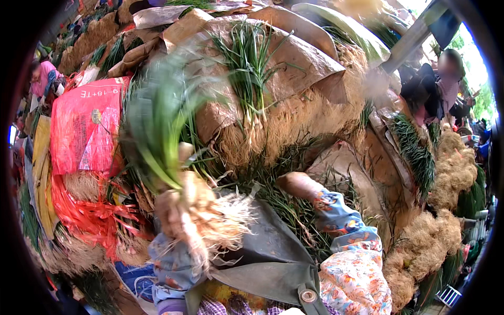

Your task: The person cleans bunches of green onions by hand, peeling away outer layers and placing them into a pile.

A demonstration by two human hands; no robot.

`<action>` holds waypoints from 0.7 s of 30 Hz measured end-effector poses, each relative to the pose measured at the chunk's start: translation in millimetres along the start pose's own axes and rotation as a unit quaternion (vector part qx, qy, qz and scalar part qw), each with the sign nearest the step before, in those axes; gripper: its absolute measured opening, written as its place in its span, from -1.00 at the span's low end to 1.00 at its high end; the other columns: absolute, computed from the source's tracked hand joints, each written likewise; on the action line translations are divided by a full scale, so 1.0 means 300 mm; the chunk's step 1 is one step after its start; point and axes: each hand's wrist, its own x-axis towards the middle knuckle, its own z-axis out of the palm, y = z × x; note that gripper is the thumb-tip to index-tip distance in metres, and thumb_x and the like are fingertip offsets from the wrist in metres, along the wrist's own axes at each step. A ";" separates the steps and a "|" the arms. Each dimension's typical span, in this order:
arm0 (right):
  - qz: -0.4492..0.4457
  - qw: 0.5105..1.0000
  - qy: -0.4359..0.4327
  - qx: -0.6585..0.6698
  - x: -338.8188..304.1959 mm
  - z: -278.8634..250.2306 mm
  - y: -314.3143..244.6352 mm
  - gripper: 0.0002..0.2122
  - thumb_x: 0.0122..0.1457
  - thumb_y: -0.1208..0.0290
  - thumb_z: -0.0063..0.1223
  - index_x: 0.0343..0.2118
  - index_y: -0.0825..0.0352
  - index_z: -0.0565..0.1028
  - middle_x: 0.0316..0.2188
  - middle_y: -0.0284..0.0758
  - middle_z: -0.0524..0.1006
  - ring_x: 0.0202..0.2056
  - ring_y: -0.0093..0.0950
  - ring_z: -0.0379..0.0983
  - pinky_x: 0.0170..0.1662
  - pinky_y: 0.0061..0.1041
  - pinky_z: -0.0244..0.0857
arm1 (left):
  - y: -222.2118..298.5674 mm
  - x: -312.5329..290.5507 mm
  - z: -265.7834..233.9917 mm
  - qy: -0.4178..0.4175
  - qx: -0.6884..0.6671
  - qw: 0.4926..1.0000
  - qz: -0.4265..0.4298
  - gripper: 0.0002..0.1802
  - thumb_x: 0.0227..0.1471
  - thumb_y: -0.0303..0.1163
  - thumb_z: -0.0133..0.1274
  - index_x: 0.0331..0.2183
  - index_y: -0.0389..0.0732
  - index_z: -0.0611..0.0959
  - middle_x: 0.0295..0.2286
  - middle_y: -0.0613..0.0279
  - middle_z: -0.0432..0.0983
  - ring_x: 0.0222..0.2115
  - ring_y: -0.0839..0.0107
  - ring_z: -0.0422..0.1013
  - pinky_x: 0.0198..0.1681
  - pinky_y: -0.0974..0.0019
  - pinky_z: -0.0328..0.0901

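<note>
A thick bunch of green onions (167, 144) is in my left hand (181, 223), its leaves smeared by motion and its pale stringy roots (226, 215) hanging toward my lap. The fingers of that hand are blurred but closed round the lower stalks. My right hand (296, 185) reaches out over loose green leaves (273, 191), apart from the bunch; its fingers are too hidden and blurred to read. Beyond both hands, a smaller bunch of green onions (247, 73) lies on a brown sheet (294, 68) that covers a rooty heap (315, 118).
At the left stands a red plastic sack (86, 126) with roots showing below it. A dark apron (278, 231) covers my lap. Rooted bundles (420, 252) are piled at the right. Another person (449, 84) is at the far right, one in pink (43, 76) far left.
</note>
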 end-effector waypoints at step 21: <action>0.022 0.748 0.133 0.650 0.220 -0.312 -0.407 -0.78 0.10 0.24 0.01 -0.44 0.33 0.47 -0.69 -0.48 0.40 -0.71 -0.73 0.24 -0.64 -0.77 0.06 | -0.007 0.047 -0.038 0.146 0.055 0.978 -0.142 -0.74 -0.05 -0.40 -0.04 -0.29 -0.36 0.48 -0.38 0.04 0.49 -0.41 0.25 0.46 -0.32 0.22 0.41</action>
